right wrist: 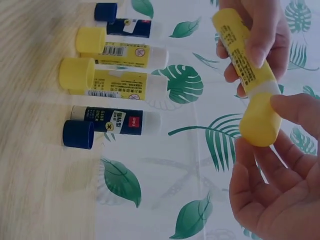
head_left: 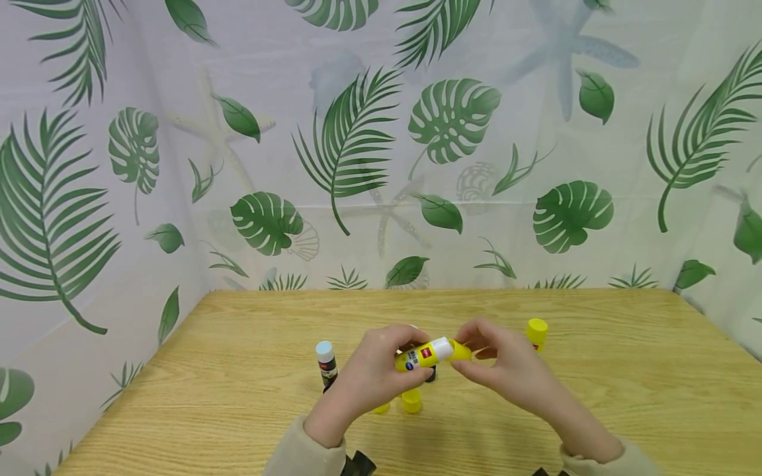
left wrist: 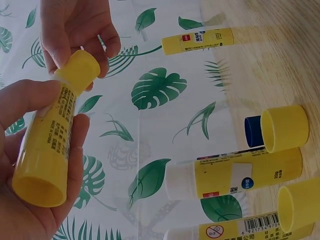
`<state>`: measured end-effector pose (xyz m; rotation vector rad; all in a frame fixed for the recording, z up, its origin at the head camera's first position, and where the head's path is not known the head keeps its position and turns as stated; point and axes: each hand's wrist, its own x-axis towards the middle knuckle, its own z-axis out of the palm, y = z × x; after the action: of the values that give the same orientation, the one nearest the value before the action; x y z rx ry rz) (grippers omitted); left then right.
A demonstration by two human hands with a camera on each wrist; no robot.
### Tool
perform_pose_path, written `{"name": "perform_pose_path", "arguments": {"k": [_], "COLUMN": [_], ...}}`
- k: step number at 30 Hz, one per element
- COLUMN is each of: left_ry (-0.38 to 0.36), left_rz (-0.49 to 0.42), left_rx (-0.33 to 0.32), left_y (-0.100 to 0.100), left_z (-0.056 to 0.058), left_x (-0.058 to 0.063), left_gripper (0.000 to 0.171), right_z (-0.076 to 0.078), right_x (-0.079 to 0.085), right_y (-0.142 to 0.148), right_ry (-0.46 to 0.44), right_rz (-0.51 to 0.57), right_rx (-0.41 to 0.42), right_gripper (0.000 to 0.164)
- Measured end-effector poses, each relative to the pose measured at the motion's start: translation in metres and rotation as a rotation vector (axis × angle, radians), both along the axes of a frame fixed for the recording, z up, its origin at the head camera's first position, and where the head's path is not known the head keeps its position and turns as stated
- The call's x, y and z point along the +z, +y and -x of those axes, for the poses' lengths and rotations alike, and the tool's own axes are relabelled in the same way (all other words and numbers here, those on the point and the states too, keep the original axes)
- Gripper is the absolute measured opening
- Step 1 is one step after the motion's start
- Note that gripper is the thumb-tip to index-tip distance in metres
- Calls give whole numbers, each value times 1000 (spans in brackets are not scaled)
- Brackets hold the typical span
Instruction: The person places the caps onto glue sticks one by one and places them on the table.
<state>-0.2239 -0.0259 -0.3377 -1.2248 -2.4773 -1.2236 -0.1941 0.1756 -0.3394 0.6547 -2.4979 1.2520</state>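
My left hand point(head_left: 378, 370) grips a yellow glue stick point(head_left: 417, 357) by its body, tilted in the air above the table. The stick's white collar points right, towards my right hand point(head_left: 506, 354). Thumb and fingers of that hand pinch a yellow cap point(head_left: 460, 350) at the collar. In the right wrist view the cap point(right wrist: 260, 120) sits at an angle to the stick point(right wrist: 245, 55), overlapping its white end. The left wrist view shows the hollow-looking bottom of the glue stick point(left wrist: 42, 185). The tip inside the cap is hidden.
A yellow glue stick point(head_left: 537, 332) stands at the right with its cap on. Uncapped yellow sticks point(right wrist: 120, 85) and dark blue ones point(right wrist: 120, 121) stand in a row, with yellow caps point(right wrist: 77, 74) and dark blue caps point(right wrist: 78, 134) in front of them. A patterned curtain point(head_left: 381, 145) surrounds the wooden table point(head_left: 625, 383).
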Motion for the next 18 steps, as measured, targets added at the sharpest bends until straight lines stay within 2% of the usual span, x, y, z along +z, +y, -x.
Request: {"name": "perform_pose_path", "arguments": {"k": [3, 6, 18], "left_ry": [2, -1, 6], "left_rz": [4, 6, 23], "left_rx": [-1, -5, -28], "left_y": [0, 0, 0], "left_z": [0, 0, -1], "left_x": [0, 0, 2], "left_gripper": [24, 24, 25], "right_z": [1, 3, 3], "right_x": [2, 3, 3], "right_y": [4, 8, 11], "right_ry": [-102, -161, -236], "right_rz": [77, 129, 230], "right_rx": [54, 87, 116], "right_gripper": [19, 21, 25]}}
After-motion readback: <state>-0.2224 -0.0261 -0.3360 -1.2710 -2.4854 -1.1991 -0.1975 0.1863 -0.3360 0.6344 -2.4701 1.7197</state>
